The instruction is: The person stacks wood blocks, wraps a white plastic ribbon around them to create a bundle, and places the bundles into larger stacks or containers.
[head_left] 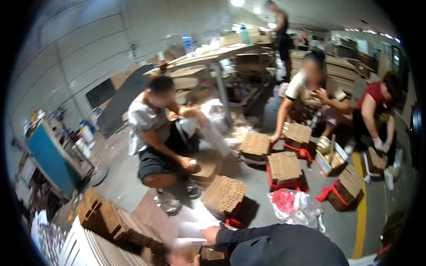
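Right hand [212,234]: seen at the end of a dark sleeve [248,235] near the lower edge; it is laid on a white sheet [195,228], but whether the fingers are closed on it cannot be told.
Left hand [179,253]: blurred and partly cut off by the lower edge; its grip cannot be made out.
Brown block [213,255]: lies just below the right hand, mostly hidden by the sleeve and the frame edge.
Honeycomb bundle [224,194]: stands on the floor just beyond the hands, bound with a red strap [233,221].
Stacked brown pieces [111,219]: piled at lower left, their far end lost in shadow.
Plastic bag [295,206]: crumpled on the floor to the right, red material showing through it.
Seated people: three are seen across the floor, each at similar bundles; faces are blurred.
Table [208,57]: stands behind them, its load too small to tell.
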Demonstrator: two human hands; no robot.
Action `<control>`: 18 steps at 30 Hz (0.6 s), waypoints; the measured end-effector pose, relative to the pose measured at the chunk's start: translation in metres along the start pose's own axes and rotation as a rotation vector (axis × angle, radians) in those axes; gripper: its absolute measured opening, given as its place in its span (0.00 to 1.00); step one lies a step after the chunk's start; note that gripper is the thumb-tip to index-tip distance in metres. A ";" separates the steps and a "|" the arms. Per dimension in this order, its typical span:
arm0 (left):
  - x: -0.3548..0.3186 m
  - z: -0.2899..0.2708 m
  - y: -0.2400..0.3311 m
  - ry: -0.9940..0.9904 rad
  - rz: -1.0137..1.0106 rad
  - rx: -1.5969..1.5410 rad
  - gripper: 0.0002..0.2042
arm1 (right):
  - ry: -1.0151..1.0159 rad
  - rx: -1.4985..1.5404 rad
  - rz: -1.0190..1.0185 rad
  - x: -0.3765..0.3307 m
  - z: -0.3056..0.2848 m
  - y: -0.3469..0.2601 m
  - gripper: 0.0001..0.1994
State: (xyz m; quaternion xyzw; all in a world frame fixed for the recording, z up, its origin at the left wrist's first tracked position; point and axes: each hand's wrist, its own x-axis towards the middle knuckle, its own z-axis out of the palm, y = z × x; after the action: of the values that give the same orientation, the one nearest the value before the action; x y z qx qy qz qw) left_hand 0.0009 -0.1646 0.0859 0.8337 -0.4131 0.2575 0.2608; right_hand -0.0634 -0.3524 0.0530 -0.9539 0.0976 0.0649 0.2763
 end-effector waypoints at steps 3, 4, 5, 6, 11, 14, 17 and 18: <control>0.048 -0.081 0.057 0.041 -0.128 0.024 0.12 | -0.003 0.005 -0.106 0.026 0.015 -0.006 0.18; 0.004 -0.032 0.000 0.053 -0.252 0.045 0.16 | -0.012 -0.001 -0.178 0.038 0.021 -0.022 0.17; -0.015 -0.004 -0.028 0.054 -0.340 0.062 0.21 | 0.106 0.133 -0.262 0.032 0.017 -0.037 0.13; -0.038 0.031 -0.057 0.041 -0.385 0.081 0.26 | 0.168 0.264 -0.240 0.022 0.010 -0.042 0.12; 0.023 0.040 -0.032 -0.517 -0.760 0.142 0.31 | 0.276 0.228 -0.251 0.023 0.017 -0.026 0.07; 0.037 0.030 -0.028 -0.626 -0.780 0.298 0.33 | 0.300 0.094 -0.305 0.031 0.026 -0.016 0.09; 0.032 0.000 -0.054 -0.648 -0.566 0.150 0.39 | 0.352 0.054 -0.347 0.028 0.027 -0.025 0.08; 0.040 -0.021 -0.064 -0.668 -0.436 0.128 0.40 | 0.370 0.042 -0.338 0.026 0.030 -0.027 0.08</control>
State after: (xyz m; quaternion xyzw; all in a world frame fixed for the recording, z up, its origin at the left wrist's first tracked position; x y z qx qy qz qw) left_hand 0.0700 -0.1394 0.1130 0.9542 -0.2716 -0.0638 0.1081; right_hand -0.0343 -0.3175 0.0375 -0.9463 -0.0131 -0.1602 0.2806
